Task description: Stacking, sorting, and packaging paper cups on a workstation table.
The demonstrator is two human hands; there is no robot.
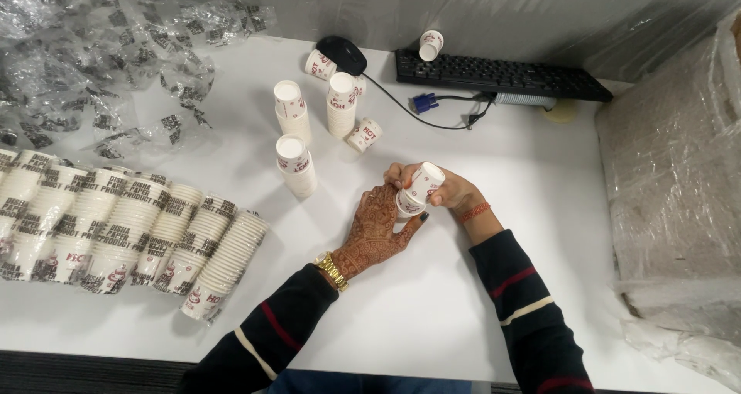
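Observation:
Both my hands meet at the middle of the white table (pixel 432 301) around a small stack of white paper cups (pixel 417 189) lying on its side. My left hand (pixel 377 228) cups the lower end of the stack from below. Gripping the upper end from the right is my right hand (pixel 450 192). Three short upside-down cup stacks (pixel 294 162) stand just beyond my hands, with a few single cups (pixel 364 135) lying beside them.
Several long sleeves of nested cups (pixel 116 232) lie at the left. Crumpled clear plastic wrap (pixel 93 62) fills the far left corner. A black keyboard (pixel 502 75), mouse (pixel 342 54) and cable sit at the back. A plastic-wrapped bundle (pixel 679 170) lines the right edge.

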